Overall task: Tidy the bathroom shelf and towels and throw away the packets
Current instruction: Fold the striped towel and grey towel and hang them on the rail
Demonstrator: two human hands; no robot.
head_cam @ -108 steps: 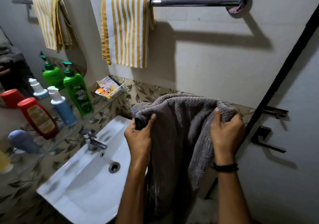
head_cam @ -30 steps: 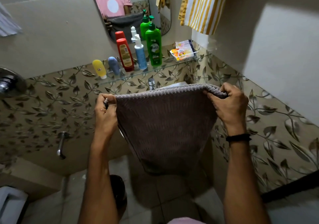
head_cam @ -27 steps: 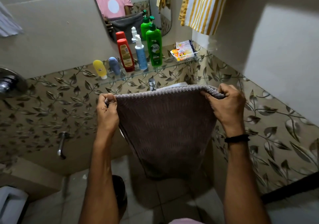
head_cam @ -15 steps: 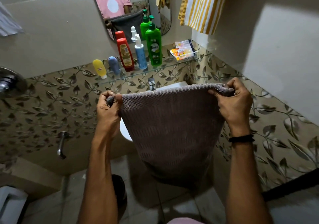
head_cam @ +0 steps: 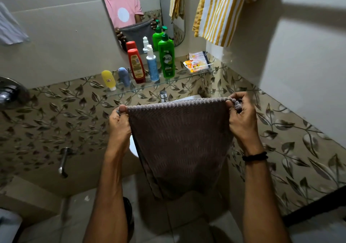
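Your left hand [head_cam: 119,123] and right hand [head_cam: 241,115] each pinch a top corner of a grey-brown waffle-textured towel [head_cam: 179,141], holding it stretched before a glass shelf [head_cam: 179,79] of bottles.

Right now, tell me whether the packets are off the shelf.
No, the packets lie at the right end of the shelf, right of the green bottle.

A mirror [head_cam: 131,8] hangs at twelve o'clock on the cream wall [head_cam: 56,36]. Below it, leaf tiles [head_cam: 56,111] run in a band from nine o'clock round to four. A chrome tap [head_cam: 163,95] stands just above centre, over a white sink [head_cam: 133,148]. A chrome knob [head_cam: 9,93] sits at nine, and a spout [head_cam: 63,160] juts from the wall at eight.
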